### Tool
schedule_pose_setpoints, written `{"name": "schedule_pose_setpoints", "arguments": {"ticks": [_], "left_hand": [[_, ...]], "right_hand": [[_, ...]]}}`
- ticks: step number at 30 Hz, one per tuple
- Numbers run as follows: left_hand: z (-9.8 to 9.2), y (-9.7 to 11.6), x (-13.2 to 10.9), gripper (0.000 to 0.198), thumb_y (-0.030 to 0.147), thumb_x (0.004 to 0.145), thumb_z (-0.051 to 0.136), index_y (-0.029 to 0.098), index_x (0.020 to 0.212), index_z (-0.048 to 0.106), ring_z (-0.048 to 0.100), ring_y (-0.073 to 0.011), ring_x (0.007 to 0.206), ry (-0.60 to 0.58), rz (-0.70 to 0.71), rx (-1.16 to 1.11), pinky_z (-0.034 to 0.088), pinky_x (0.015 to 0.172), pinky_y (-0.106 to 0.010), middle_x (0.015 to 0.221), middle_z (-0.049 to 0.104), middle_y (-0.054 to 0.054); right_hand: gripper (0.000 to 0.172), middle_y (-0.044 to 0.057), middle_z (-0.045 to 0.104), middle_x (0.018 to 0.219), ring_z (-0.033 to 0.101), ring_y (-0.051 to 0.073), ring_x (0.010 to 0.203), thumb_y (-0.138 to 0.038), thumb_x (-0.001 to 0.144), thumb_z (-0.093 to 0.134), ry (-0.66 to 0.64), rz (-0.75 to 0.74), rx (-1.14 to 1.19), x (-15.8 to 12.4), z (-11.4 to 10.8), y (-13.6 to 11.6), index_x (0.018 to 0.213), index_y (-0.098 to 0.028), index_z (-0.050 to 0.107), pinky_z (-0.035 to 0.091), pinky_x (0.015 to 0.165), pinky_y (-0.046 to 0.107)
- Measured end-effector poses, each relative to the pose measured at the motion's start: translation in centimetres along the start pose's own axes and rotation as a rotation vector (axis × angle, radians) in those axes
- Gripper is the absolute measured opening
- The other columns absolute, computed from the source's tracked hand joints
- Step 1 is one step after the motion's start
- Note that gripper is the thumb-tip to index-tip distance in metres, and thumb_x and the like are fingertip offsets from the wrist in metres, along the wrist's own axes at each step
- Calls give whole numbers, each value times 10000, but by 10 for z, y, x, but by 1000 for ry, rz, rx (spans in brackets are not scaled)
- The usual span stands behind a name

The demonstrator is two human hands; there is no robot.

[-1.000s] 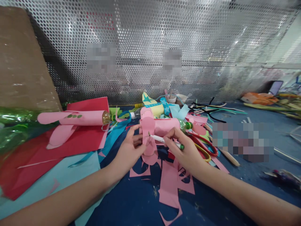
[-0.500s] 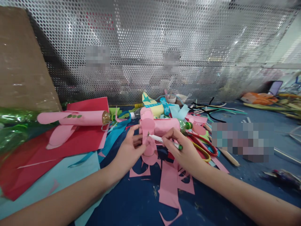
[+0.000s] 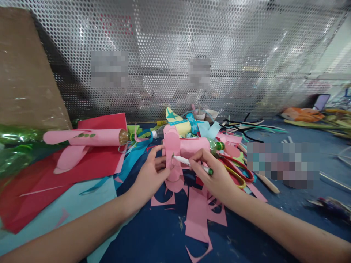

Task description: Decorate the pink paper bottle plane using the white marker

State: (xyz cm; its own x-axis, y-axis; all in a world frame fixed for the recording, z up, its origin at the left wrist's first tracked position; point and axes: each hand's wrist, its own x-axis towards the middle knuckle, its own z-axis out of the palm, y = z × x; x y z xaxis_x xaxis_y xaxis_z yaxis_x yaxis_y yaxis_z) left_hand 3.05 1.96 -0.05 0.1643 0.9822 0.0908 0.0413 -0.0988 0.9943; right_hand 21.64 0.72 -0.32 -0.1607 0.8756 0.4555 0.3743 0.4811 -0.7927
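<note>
Pinched in my right hand (image 3: pixel 216 173) is a white marker (image 3: pixel 181 159) with a green end; its tip touches a pink paper wing (image 3: pixel 173 174). That wing lies crosswise on a bottle wrapped in pink paper (image 3: pixel 194 147), whose green neck points right. My left hand (image 3: pixel 149 173) grips the wing's left edge, thumb on the near side, other fingers curled and partly hidden behind it. Small dark marks show at the marker's tip. To the left lies a second pink-wrapped bottle (image 3: pixel 95 138) with paper wings and green ovals on its side.
Pink paper scraps (image 3: pixel 196 215) lie in front of my hands. Scissors with red and yellow handles (image 3: pixel 238 179) are at the right. Red paper (image 3: pixel 82 164) and light blue paper (image 3: pixel 90 204) cover the left. Behind stand a yellow-and-blue bottle plane (image 3: pixel 182 128) and a perforated metal screen (image 3: pixel 164 47).
The marker and both hands keep nearly the same place on the pink wing. Any shift at the marker's tip is too slight to make out.
</note>
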Motion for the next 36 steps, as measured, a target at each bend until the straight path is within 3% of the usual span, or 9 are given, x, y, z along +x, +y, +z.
{"name": "schedule_pose_setpoints", "arguments": {"ticks": [36], "left_hand": [[0, 2, -1, 530, 174, 742, 668, 221, 1216, 435, 728, -239, 956, -13, 0, 35, 533, 908, -403, 1004, 761, -64]], "right_hand": [[161, -21, 543, 680, 464, 121, 585, -247, 913, 497, 10, 21, -2, -1, -1, 0, 755, -222, 477, 374, 562, 257]]}}
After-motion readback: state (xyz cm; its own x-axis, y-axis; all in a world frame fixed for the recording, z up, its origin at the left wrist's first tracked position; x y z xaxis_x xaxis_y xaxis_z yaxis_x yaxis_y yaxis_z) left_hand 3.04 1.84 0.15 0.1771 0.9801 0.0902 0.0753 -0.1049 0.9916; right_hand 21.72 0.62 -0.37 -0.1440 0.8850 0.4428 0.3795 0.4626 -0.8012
